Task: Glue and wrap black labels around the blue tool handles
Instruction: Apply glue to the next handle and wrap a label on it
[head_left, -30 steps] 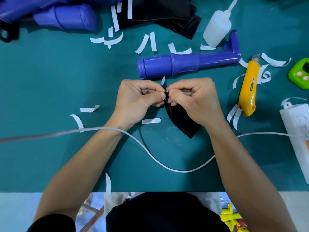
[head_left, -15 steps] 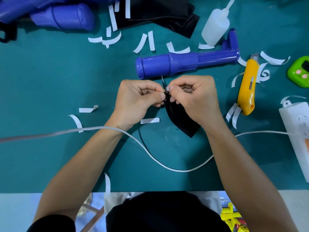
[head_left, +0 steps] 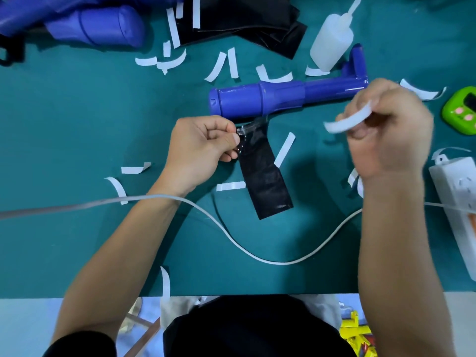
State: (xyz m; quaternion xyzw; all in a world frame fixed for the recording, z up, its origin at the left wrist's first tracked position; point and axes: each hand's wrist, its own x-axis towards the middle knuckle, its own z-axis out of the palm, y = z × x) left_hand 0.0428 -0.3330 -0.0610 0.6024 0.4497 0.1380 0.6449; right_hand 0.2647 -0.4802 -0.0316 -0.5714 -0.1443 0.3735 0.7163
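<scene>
Two bare hands work over the green table. Nearest, a white cable loops across at six o'clock. Past it the black label sits at the centre, its lower end on the table. The left hand pinches its shiny upper corner. The right hand, blurred and raised at two o'clock from the label, pinches a curled white strip. At twelve o'clock, just beyond the label, the blue handle lies on its side. Farther off are a glue bottle at one o'clock, black sheets at twelve, and more blue handles at ten.
</scene>
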